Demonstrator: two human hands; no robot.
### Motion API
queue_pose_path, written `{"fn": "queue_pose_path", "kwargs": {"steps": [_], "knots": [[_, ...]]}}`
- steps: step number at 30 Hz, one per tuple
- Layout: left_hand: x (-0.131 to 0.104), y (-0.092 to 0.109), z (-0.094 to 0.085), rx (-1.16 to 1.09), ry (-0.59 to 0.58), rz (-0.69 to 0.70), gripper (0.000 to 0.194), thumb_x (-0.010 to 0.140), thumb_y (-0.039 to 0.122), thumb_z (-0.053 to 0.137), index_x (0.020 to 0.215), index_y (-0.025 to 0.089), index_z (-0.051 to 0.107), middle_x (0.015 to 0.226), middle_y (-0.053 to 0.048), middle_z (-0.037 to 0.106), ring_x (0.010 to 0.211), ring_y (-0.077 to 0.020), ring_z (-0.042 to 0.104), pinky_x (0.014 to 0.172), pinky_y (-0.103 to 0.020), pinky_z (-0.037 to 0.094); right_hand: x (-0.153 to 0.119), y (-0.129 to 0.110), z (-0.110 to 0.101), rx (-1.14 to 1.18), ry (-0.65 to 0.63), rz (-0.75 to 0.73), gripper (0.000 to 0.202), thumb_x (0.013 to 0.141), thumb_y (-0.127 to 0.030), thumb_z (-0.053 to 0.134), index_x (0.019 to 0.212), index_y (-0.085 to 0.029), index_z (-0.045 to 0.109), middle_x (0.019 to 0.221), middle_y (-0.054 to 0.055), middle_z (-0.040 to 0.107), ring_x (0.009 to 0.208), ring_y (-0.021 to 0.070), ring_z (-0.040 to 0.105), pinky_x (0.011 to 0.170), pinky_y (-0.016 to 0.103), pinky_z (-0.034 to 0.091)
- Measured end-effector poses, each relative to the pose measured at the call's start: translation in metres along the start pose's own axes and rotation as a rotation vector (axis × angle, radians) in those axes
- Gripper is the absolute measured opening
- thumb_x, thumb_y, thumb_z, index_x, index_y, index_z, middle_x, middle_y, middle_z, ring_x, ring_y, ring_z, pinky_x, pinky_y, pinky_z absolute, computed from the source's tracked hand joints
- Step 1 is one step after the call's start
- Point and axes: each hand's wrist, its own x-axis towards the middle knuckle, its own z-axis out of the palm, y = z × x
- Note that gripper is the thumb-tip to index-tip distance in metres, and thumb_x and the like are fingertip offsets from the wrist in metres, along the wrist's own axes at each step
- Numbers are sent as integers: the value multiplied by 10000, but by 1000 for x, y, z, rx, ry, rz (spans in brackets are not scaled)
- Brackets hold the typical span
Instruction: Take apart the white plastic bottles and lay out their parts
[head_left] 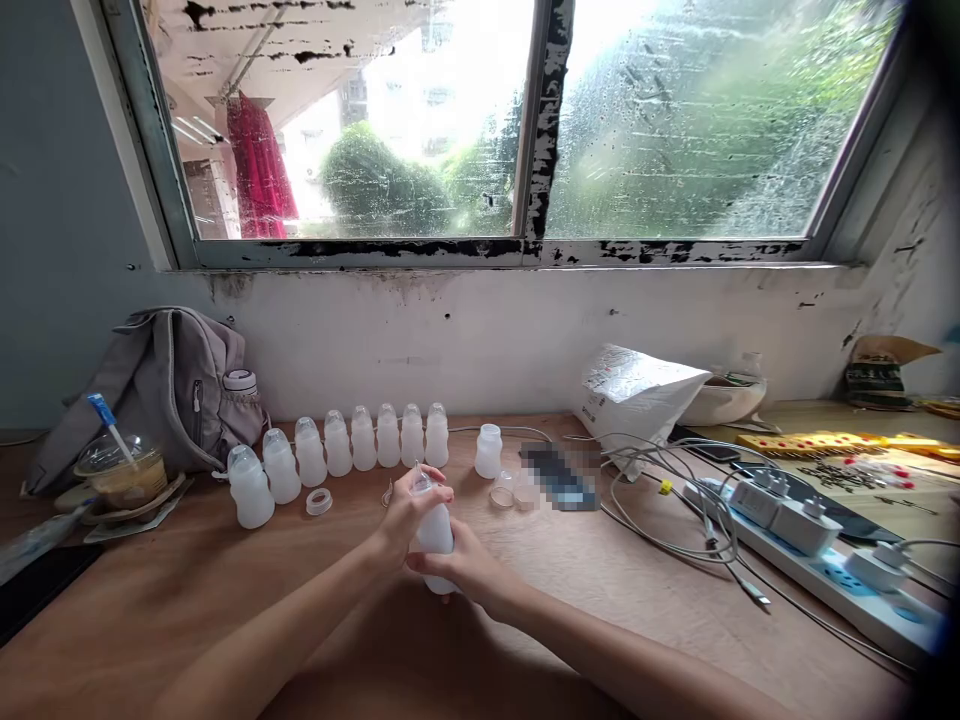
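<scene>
A frosted white bottle (pixel 435 535) stands slightly tilted near the middle of the table, between both hands. My left hand (pixel 409 510) is closed round its upper part, where a clear tip shows above the fingers. Lower down, my right hand (pixel 474 568) wraps round the bottle's body. Behind and to the left, a row of several capped frosted bottles (pixel 363 440) stands on the wood. An uncapped bottle (pixel 488 452) is right of the row. White rings lie apart, one ring (pixel 319 502) at the left and another ring (pixel 501 497) near clear pieces at the right.
A grey backpack (pixel 176 385) and a drink cup (pixel 124 472) are at the left. A white pouch (pixel 637 390) leans by the wall. Loose cables (pixel 667 530) and a power strip (pixel 817 565) cover the right side, beside a partly blurred dark flat object (pixel 562 478).
</scene>
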Motion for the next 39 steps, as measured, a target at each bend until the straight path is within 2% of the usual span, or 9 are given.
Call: {"fn": "queue_pose_path", "kwargs": {"steps": [3,6,12,15,20,24,29,34,39], "knots": [[-2,2,-2,2,-128,30,148,608,245,622,684,166,523,660,2,581,640,-132,549,515,-196,391,-3,0,1,88,-114,82,172,571,-171,610,691,-144,490,589,-32,460,455,74,443,320,157,331],[-4,6,-2,-77,-228,22,103,613,214,596,624,157,511,639,-21,591,745,-181,571,525,-200,396,-7,-2,0,251,-249,96,160,552,-149,559,696,-138,489,611,-18,482,476,77,456,340,154,341],[-11,8,2,-114,-256,39,74,629,190,575,680,136,577,648,-38,583,778,-197,571,548,-208,407,-6,3,-13,451,-530,219,239,509,-157,518,746,-138,493,597,17,544,508,130,524,320,147,321],[-12,8,3,-117,-252,30,168,639,188,572,795,137,605,685,-43,590,808,-201,566,601,-229,425,-3,6,-15,479,-575,227,217,525,-179,530,735,-137,491,596,24,550,504,132,527,326,150,313],[-5,9,-2,-106,-212,-8,406,685,291,573,1069,180,500,844,-58,606,806,-175,568,599,-223,427,-3,6,-7,470,-416,141,224,620,-233,557,810,-138,487,678,28,540,557,125,530,385,177,365],[3,11,-9,22,-162,-77,360,704,457,530,887,147,540,791,-45,574,567,-107,529,452,-194,367,2,-1,-12,344,-348,91,322,735,-371,534,973,-174,442,794,43,542,646,143,540,443,213,408],[8,20,-17,124,-20,138,302,697,452,545,799,170,515,706,6,547,580,-95,500,532,-202,382,19,-22,-61,-202,-131,34,434,775,-560,391,892,-161,516,853,67,535,616,122,520,438,211,398],[10,12,-21,265,2,207,268,711,424,543,804,175,512,633,29,505,543,-91,470,493,-190,348,29,-30,-120,-1095,408,-117,169,735,-337,531,767,-175,570,803,59,586,748,175,526,626,265,376],[7,-18,-12,323,14,292,236,703,385,555,813,182,502,691,18,536,579,-103,494,542,-208,382,34,-17,-139,-1287,444,91,205,728,-355,528,828,-190,594,799,69,619,807,214,551,622,261,358]]}}
